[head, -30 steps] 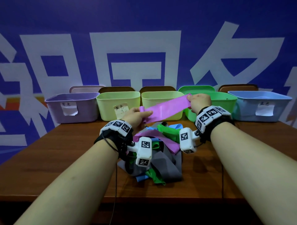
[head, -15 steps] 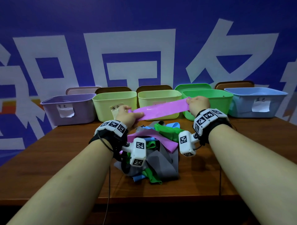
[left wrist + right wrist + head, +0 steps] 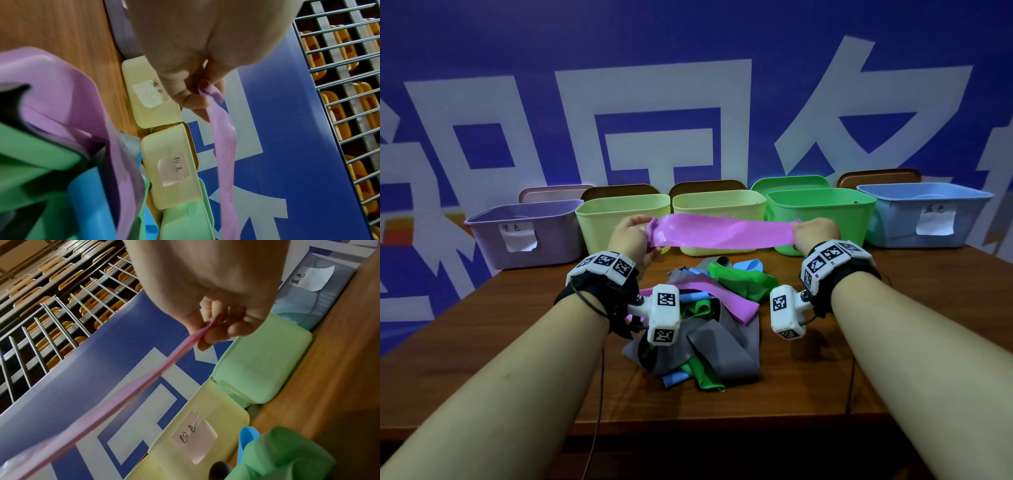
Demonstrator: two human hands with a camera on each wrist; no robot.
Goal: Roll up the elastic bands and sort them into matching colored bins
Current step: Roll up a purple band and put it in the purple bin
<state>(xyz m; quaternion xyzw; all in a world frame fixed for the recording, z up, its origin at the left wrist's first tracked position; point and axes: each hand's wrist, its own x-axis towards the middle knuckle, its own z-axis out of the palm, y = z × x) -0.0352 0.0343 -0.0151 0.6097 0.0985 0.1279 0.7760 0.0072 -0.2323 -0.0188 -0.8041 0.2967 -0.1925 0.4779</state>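
Sorting looks barely begun: the pile of bands [image 3: 702, 308] in grey, green, blue and pink lies tangled on the table [image 3: 500, 318] between your forearms, and none of it is rolled. What the bins hold you can't tell from here; the purple bin [image 3: 527, 233] and blue bin [image 3: 924, 212] show only their walls and rims.

You have one pink band [image 3: 722, 233] lifted clear of the heap and pulled out flat in front of the yellow bin [image 3: 719, 205], whose label, as far as the blurred wrist views allow, seems to read pink. Your left hand [image 3: 631, 236] has its fingers curled round a bunched end; your right hand [image 3: 815, 233] pinches the other end thin between thumb and fingers. Rolling this band is not yet begun.
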